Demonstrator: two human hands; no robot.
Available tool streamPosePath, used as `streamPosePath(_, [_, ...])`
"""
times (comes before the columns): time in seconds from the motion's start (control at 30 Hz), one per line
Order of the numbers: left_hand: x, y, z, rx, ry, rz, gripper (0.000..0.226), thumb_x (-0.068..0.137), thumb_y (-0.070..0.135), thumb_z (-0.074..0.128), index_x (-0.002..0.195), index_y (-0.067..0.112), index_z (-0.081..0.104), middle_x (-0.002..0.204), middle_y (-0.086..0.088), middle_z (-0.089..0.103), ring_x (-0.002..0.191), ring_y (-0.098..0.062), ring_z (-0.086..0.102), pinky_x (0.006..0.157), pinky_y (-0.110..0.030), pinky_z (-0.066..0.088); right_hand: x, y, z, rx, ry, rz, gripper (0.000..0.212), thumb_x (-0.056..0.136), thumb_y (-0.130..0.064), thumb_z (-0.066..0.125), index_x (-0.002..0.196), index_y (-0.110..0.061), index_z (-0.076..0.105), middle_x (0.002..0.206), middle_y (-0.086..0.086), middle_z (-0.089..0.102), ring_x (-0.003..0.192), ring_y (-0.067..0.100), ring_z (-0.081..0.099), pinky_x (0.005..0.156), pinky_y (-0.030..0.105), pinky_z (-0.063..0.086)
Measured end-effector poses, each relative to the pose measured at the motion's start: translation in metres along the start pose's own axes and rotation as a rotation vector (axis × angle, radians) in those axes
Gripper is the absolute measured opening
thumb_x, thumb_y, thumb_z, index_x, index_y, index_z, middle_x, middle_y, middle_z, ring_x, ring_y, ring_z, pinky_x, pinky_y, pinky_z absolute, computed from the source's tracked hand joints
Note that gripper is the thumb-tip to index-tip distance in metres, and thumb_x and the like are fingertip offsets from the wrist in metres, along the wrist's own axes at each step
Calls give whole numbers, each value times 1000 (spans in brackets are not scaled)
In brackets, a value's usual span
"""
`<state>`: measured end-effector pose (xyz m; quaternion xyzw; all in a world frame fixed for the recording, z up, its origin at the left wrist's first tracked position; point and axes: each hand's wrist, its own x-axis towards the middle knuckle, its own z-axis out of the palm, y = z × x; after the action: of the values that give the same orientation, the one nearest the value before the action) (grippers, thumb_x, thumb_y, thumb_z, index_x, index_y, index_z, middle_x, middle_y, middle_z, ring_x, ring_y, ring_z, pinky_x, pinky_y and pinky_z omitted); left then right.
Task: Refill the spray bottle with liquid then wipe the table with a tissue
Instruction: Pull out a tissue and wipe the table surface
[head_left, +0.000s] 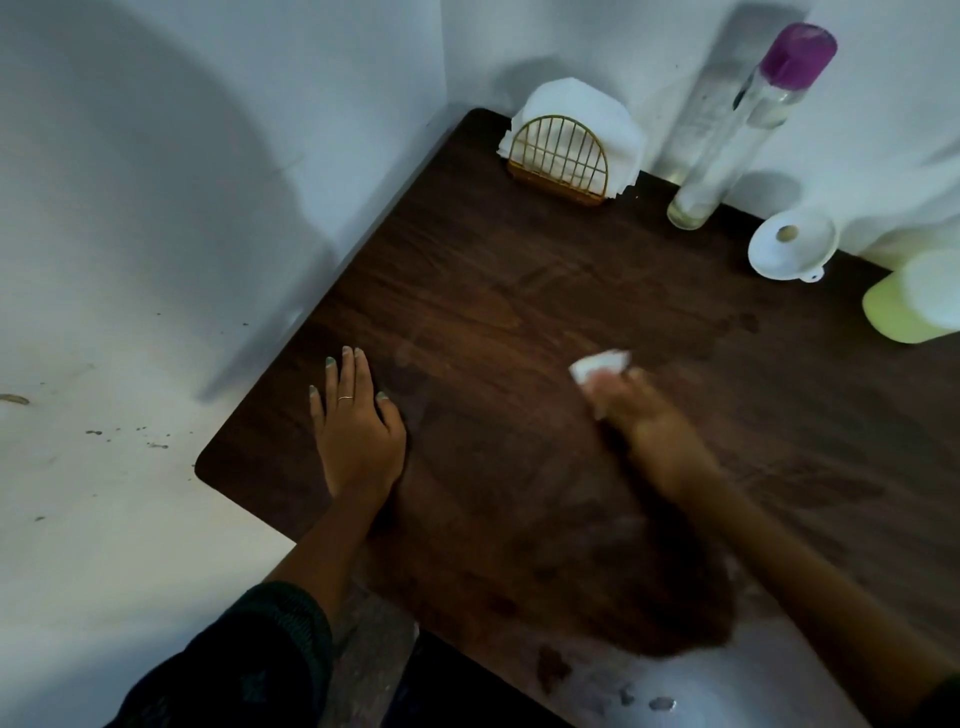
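My right hand (649, 421) is blurred and presses a small white tissue (600, 364) onto the dark wooden table (519, 291) near its middle; its fingers seem curled round the wad. My left hand (358, 431) lies flat on the table near the left edge, fingers straight, a ring on one finger. A tall clear spray bottle (748, 130) with a purple cap stands at the back against the wall. A white funnel (792, 244) lies beside it. A yellow-green bottle (914, 301) sits at the right edge of view.
A gold wire holder (558, 156) with white tissues stands at the table's back corner. White walls close in behind and to the left. The floor to the left is pale and spotted.
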<state>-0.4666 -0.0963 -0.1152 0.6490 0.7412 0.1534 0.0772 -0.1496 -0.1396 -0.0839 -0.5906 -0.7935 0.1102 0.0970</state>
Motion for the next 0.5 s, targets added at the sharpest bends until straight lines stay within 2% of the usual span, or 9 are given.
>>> streamPosePath(0.03, [0, 0, 0, 0, 1, 0, 58, 91, 24, 30, 146, 8, 27, 154, -8, 28, 145, -23, 18, 118, -42, 9, 4, 22, -10, -7, -11, 170, 51, 88, -2, 39, 139, -10, 40, 149, 11, 35, 141, 27, 22, 115, 36, 22])
streamPosePath(0.1, [0, 1, 0, 3, 8, 2, 58, 90, 24, 31, 146, 7, 27, 154, -8, 29, 145, -24, 19, 117, -42, 10, 12, 46, -21, 17, 73, 434, 66, 79, 14, 44, 141, -7, 36, 151, 12, 31, 141, 34, 21, 110, 50, 31])
streamPosePath(0.13, [0, 1, 0, 3, 11, 1, 58, 90, 24, 31, 146, 7, 28, 153, -9, 29, 144, -24, 19, 117, -42, 10, 14, 47, -21, 27, 110, 509, 65, 79, 16, 44, 140, -4, 37, 150, 15, 32, 141, 35, 22, 110, 51, 32])
streamPosePath(0.2, [0, 1, -1, -2, 7, 1, 58, 90, 24, 31, 146, 7, 28, 153, -9, 29, 144, -24, 19, 117, -43, 10, 19, 25, -10, 95, 125, 612, 52, 89, 4, 41, 141, -4, 37, 150, 14, 32, 141, 30, 24, 116, 43, 23])
streamPosePath(0.3, [1, 2, -1, -5, 3, 8, 58, 91, 24, 30, 146, 6, 27, 153, -9, 29, 144, -25, 19, 117, -43, 11, 7, -42, 17, -34, 90, 297, 42, 98, -18, 33, 138, -16, 43, 144, 7, 44, 135, 23, 40, 114, 17, 19])
streamPosePath(0.33, [1, 2, -1, -5, 5, 9, 58, 90, 24, 31, 146, 6, 28, 153, -10, 29, 144, -25, 19, 117, -43, 11, -3, -67, 27, 58, 87, 203, 40, 97, -19, 33, 134, -18, 48, 139, 6, 50, 129, 22, 47, 114, 19, 22])
streamPosePath(0.4, [0, 1, -1, -9, 17, 10, 58, 90, 22, 33, 145, 5, 29, 152, -10, 30, 144, -26, 21, 117, -43, 11, -29, -115, 49, 72, 1, -93, 41, 89, -11, 41, 126, -10, 57, 131, 11, 57, 122, 26, 54, 115, 35, 20])
streamPosePath(0.43, [0, 1, -2, -11, 22, 11, 58, 90, 22, 34, 145, 5, 30, 152, -11, 31, 144, -26, 22, 117, -44, 11, -43, -132, 56, 11, -54, -286, 41, 86, -10, 44, 125, -7, 58, 130, 12, 58, 123, 26, 53, 115, 40, 23])
streamPosePath(0.5, [-1, 0, -2, -10, 21, 14, 58, 90, 22, 33, 145, 5, 30, 152, -11, 31, 144, -26, 22, 117, -44, 11, -62, -133, 60, -73, -193, -516, 42, 88, -13, 43, 128, -8, 54, 135, 10, 54, 129, 24, 47, 114, 41, 28])
